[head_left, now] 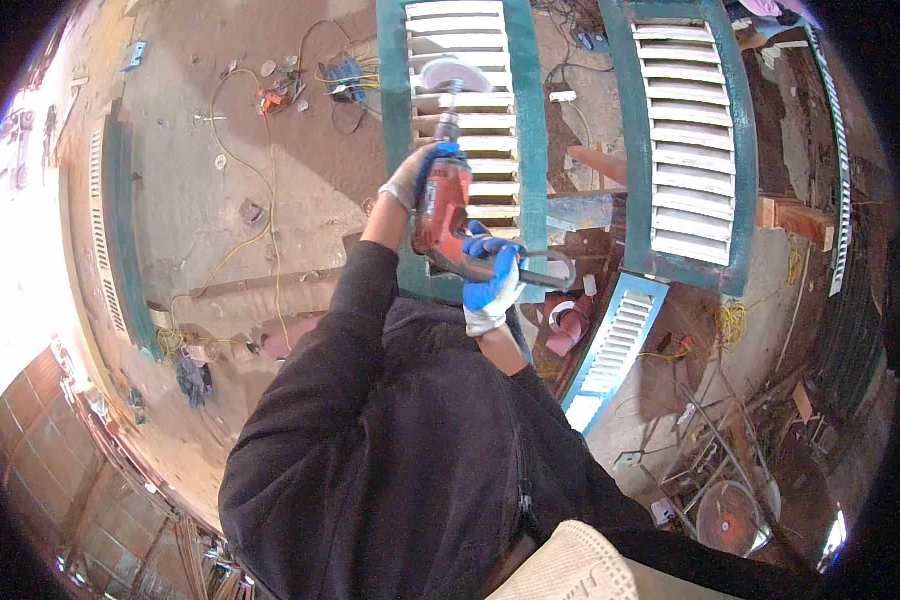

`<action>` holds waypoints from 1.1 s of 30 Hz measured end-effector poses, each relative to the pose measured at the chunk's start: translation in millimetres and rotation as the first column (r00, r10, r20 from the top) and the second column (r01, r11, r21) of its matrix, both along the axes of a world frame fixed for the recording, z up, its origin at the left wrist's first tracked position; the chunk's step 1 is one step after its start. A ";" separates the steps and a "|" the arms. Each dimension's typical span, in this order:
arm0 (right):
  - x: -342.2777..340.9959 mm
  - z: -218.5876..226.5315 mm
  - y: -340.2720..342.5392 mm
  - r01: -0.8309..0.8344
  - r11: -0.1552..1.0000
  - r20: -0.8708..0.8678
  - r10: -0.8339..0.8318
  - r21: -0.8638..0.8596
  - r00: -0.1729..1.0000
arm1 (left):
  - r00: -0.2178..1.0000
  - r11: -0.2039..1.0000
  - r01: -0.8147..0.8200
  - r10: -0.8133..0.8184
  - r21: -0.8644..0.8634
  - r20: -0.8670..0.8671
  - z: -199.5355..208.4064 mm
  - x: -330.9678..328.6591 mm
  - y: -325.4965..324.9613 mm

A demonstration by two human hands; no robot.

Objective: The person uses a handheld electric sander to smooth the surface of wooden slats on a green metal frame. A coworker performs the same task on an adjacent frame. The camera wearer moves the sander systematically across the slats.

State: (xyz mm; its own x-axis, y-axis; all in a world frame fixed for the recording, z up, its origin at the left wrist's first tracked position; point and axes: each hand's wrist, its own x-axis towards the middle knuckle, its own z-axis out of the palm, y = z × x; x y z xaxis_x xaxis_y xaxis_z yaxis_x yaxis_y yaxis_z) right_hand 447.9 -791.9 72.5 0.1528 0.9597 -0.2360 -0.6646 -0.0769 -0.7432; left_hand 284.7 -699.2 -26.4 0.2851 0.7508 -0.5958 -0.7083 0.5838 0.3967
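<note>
A red power drill (440, 212) with a round sanding disc (454, 75) on its chuck is held in front of me over a louvered shutter (532, 130) with a green frame and white slats. My left hand (410, 178), in a white and blue glove, grips the drill's front end behind the chuck. Around the rear handle my right hand (494, 285) is closed, in the same kind of glove. The disc lies over the upper slats; whether it touches them I cannot tell.
A second green shutter (743, 150) stands to the right, with a light blue louvered panel (627, 345) below it. Another shutter (122, 240) is at the far left. Yellow cords (273, 180) cross the dirty floor. Scrap and a round disc-shaped object (727, 515) lie at lower right.
</note>
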 end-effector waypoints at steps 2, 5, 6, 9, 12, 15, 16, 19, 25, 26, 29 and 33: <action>-7.5 -2.7 -2.0 -0.019 0.999 0.005 0.019 -0.043 1.000 | 0.999 1.000 0.003 -0.002 -0.025 0.042 5.6 -7.9 1.3; 0.9 -4.5 8.5 -0.029 1.000 -0.069 0.029 -0.004 0.997 | 0.997 0.985 -0.071 0.070 -0.158 -0.013 11.7 0.5 3.0; 13.9 0.6 18.8 -0.068 0.997 -0.077 0.064 -0.044 0.995 | 0.991 0.979 -0.117 0.106 -0.164 -0.076 9.9 5.0 2.0; 64.8 -10.2 47.6 -0.128 0.988 -0.091 0.120 -0.091 0.989 | 0.928 0.941 -0.277 0.211 -0.192 -0.306 -0.3 42.9 9.7; 108.8 -17.6 77.9 -0.144 0.978 -0.075 0.134 -0.154 0.988 | 0.873 0.877 -0.417 0.313 -0.239 -0.373 -6.9 86.6 19.2; 131.2 -20.2 88.7 -0.097 0.982 -0.077 0.085 -0.165 0.993 | 0.863 0.890 -0.397 0.277 -0.226 -0.422 -8.0 109.1 28.7; 136.8 -20.5 88.0 -0.078 0.982 -0.087 0.064 -0.171 0.994 | 0.881 0.901 -0.362 0.248 -0.238 -0.402 -7.9 115.5 31.2; 134.5 -18.4 85.0 -0.059 0.988 -0.074 0.049 -0.143 0.996 | 0.904 0.921 -0.311 0.210 -0.236 -0.371 -19.9 112.9 31.1; 119.8 -8.0 69.7 0.043 0.994 0.039 -0.040 -0.101 0.998 | 0.938 0.942 -0.233 0.153 -0.241 -0.311 -1.7 108.6 30.2; 120.4 -7.2 75.3 0.011 0.996 0.015 -0.009 -0.088 1.000 | 0.956 0.937 -0.219 0.150 -0.272 -0.253 -1.4 105.3 29.8; 114.2 -5.8 73.3 0.056 0.996 0.025 -0.054 -0.072 0.998 | 0.952 0.937 -0.271 0.227 -0.219 -0.207 -0.5 108.9 32.6; 115.1 4.4 52.0 0.120 0.992 -0.072 -0.118 0.033 0.990 | 0.906 0.990 -0.067 0.008 -0.126 -0.422 26.5 118.6 53.5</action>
State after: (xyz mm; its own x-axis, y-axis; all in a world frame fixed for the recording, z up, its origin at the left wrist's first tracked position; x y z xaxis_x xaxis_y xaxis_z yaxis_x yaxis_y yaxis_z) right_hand 563.0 -739.9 76.9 0.2509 0.9440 -0.2142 -0.7177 0.0329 -0.6955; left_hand 403.3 -645.7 0.1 -0.0406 0.6602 -0.7500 -0.5161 0.6289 0.5815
